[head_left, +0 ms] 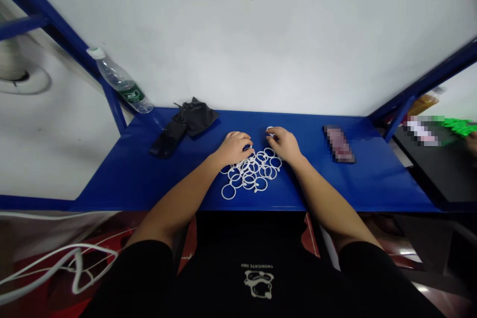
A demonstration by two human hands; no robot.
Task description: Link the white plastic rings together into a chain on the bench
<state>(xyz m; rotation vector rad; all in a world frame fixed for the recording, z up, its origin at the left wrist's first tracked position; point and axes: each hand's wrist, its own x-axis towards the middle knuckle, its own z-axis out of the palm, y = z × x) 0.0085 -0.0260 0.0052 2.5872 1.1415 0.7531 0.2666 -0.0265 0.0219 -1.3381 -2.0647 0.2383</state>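
A loose pile of white plastic rings [249, 174], each with a small eyelet, lies on the blue table [186, 179] between my forearms. At the pile's upper left, my left hand [233, 150] is closed, thumb and fingers curled together; a bit of white ring shows at the fingertips, the rest hidden by the hand. Above the pile on the right, my right hand [285, 144] pinches a white ring [270, 129], whose upper edge sticks out past the fingers. Several rings in the pile overlap one another.
To the left are a black phone-like object [168, 139], a black pouch [199, 115] and a water bottle [124, 87]. A blurred-out phone [340, 144] lies to the right. Blue frame bars flank the table; a white wall [257, 49] rises behind. Green pieces [460, 126] are at far right.
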